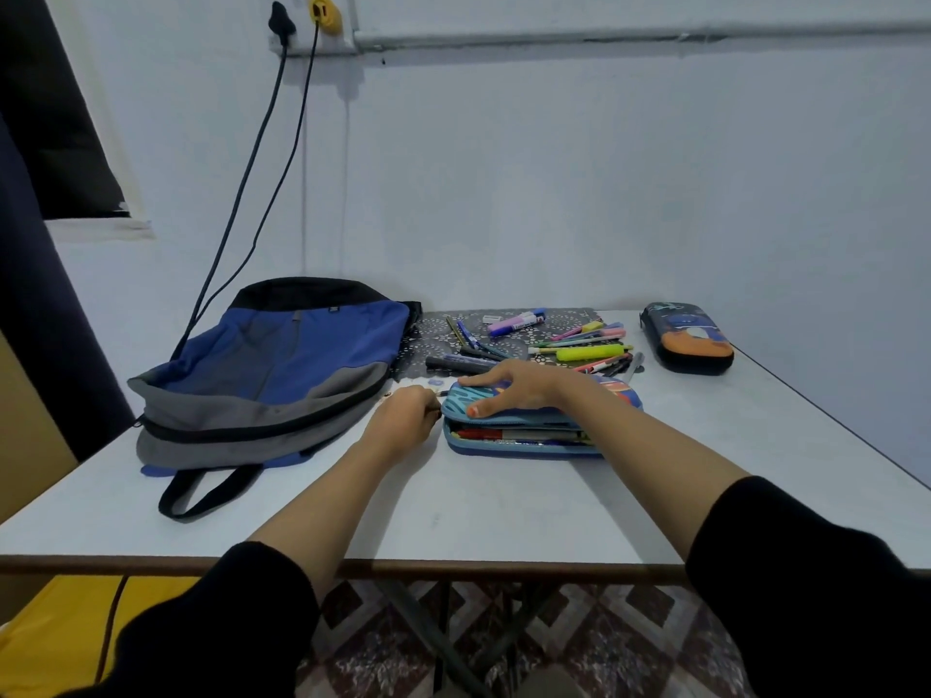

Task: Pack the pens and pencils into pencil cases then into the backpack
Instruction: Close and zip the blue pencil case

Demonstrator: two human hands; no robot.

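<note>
Our right hand (514,390) lies spread flat on the blue pencil case (519,448), steadying its half-open lid, while our left hand (403,420) pinches what seems its zip pull (439,406), loose pens (594,353) lying just behind it, backpack (282,355) to its left.

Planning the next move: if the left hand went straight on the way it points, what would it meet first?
The pencil case: the left hand, pinching what looks like the zipper pull, points at its left end, nearly touching. Beyond lies the black marker, though depth is unclear.
</note>
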